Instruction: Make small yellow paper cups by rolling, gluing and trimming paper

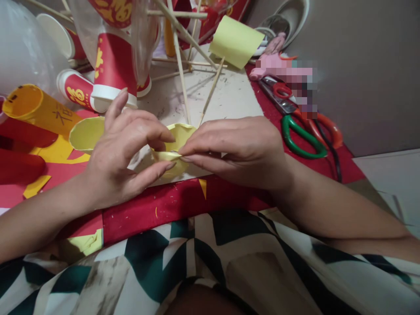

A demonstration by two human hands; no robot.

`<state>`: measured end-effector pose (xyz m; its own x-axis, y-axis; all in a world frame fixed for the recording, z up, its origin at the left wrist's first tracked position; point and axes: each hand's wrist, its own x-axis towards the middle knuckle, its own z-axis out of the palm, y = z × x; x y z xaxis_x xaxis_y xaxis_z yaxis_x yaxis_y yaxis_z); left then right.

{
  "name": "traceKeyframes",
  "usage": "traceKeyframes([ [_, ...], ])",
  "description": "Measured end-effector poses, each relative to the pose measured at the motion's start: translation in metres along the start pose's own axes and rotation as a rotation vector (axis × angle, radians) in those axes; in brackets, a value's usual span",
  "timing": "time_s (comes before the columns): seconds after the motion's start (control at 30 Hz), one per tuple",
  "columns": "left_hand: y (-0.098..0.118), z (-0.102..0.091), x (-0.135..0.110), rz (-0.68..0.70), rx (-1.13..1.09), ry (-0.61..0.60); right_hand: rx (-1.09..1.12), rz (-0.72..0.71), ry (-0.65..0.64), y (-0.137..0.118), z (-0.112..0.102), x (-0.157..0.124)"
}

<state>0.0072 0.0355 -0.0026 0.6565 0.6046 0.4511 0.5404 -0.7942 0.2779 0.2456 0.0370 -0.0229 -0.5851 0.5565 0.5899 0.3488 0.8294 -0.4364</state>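
pinching near rim of yellow paper (180, 132) with right hand (241, 148), thumb and fingertips closed together on it. left hand (126, 142) has thumb and forefinger parted around the same rim, little finger raised; can't tell how firmly it touches. paper is curled into a cup shape, between both hands, at near edge of white board (232, 98). second yellow ring (87, 133) just beside left hand, partly hidden by it. beyond the hands, thin sticks (179, 57) crossed over the board, yellow card (236, 41) by a stick end. left side: orange tube (42, 105) tilted, red paper cups (116, 65) farther back. right side: scissors (303, 140) on red cloth (187, 201).
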Motion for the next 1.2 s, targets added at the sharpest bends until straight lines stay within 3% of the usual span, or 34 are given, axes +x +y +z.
traceKeyframes([
  [0.3,-0.0019,0.0013,-0.0014,-0.055,-0.045,-0.010,-0.061,0.001,-0.018,0.0032,-0.0029,-0.0010],
  [0.53,-0.0100,0.0042,-0.0029,0.038,-0.043,0.059,-0.078,0.009,0.004,0.0025,-0.0021,-0.0010],
  [1.2,-0.0049,0.0040,-0.0023,-0.021,-0.062,0.021,-0.089,0.016,0.005,-0.0041,0.0034,0.0012],
])
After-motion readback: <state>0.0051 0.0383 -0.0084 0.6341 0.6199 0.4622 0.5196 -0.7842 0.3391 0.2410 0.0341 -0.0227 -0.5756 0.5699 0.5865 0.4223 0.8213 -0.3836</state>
